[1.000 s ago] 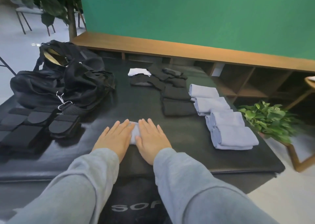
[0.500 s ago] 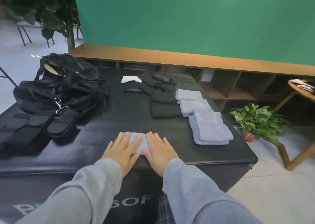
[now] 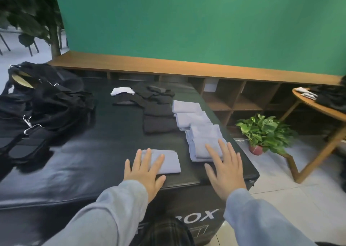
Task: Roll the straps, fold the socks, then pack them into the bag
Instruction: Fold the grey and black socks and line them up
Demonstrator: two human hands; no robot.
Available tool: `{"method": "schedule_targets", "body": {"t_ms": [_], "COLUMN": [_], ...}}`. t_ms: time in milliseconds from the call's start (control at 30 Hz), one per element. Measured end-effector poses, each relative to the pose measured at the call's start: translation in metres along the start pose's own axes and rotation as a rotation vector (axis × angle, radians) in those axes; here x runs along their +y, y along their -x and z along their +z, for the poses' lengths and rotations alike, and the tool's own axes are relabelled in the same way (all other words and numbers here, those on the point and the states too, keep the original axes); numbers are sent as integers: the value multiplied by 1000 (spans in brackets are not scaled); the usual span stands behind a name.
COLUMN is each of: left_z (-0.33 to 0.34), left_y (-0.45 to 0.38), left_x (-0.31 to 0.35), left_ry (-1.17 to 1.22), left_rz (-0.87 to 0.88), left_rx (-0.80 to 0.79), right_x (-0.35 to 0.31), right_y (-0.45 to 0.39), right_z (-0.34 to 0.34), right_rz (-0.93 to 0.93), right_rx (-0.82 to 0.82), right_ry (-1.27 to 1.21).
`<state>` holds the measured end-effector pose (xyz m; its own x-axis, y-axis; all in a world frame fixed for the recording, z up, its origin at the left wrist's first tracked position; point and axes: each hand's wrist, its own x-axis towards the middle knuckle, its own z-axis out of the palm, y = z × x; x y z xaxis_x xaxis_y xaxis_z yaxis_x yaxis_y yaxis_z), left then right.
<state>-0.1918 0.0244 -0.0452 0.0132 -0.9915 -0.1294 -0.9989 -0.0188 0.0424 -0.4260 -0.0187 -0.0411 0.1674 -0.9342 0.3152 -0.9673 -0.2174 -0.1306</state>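
A folded light-blue sock lies near the front edge of the black table. My left hand rests flat on its left part, fingers straight. My right hand is spread flat to the right, fingertips over the nearest of several folded blue socks stacked in a row. Black folded socks and a white sock lie further back. The black bag sits at the far left, with rolled black straps in front of it.
A potted plant stands on the floor right of the table. A wooden side table with dark items is at the far right. A low wooden shelf runs along the green wall behind.
My right hand has lifted off the folded sock and moved right toward the blue sock stack. My left hand stays on the sock. The view has shifted right.
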Motion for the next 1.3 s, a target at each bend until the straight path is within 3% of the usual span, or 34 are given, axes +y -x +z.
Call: {"method": "schedule_targets", "body": {"t_ms": [167, 733, 867, 967, 1100, 1167, 1300], "left_z": [2, 8, 12, 17, 20, 20, 19], "left_y": [-8, -9, -10, -14, -17, -20, -29], "left_x": [4, 2, 1, -1, 1, 5, 11], "left_ry": [-23, -33, 35, 23, 146, 224, 282], "left_rz": [-14, 12, 55, 151, 333, 423, 571], "left_rx": [-11, 57, 96, 266, 444, 501, 432], "right_x": [-2, -1, 1, 3, 3, 5, 7], "right_y": [-11, -45, -47, -44, -31, -30, -31], "right_z": [3, 17, 22, 23, 20, 19, 19], "right_rz": [23, 77, 57, 24, 109, 229, 344], "right_rx": [-333, -320, -273, -181, 153, 215, 264], "right_ry": [21, -54, -20, -66, -451, -624, -736]}}
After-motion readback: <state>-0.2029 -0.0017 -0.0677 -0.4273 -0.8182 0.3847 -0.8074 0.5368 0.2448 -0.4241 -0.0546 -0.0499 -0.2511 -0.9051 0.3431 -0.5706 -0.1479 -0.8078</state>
